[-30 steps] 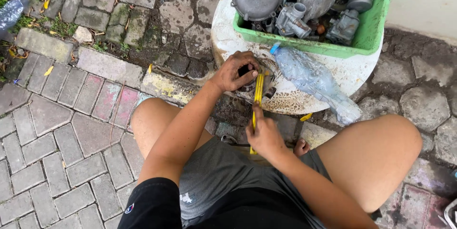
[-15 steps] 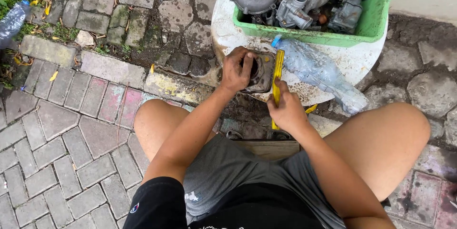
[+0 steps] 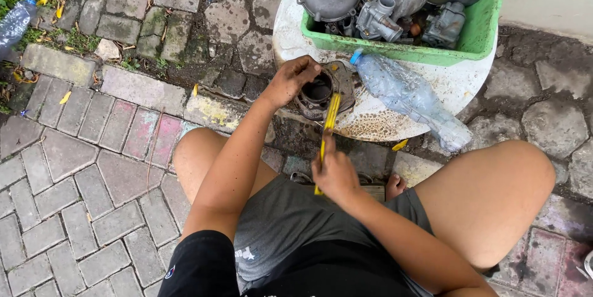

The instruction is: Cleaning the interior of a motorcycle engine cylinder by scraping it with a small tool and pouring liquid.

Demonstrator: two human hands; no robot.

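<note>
My left hand [image 3: 290,79] grips the rim of a dirty round metal engine part [image 3: 323,92] with a wide bore, resting on the near edge of a round white table [image 3: 377,118]. My right hand [image 3: 335,172] holds the lower end of a long yellow flat tool [image 3: 328,127]. The tool's far end lies against the part's bore. I am squatting, with both bare knees on either side of my arms.
A crumpled clear plastic bottle [image 3: 407,98] with a blue cap lies on the table right of the part. A green plastic tub [image 3: 469,37] behind it holds several grey engine parts. Brick paving [image 3: 74,167] spreads to the left, stone slabs to the right.
My right hand pushed the yellow tool forward over the table, then drew back toward my lap, so the tool's tip now rests at the part's bore. My left hand stayed on the part.
</note>
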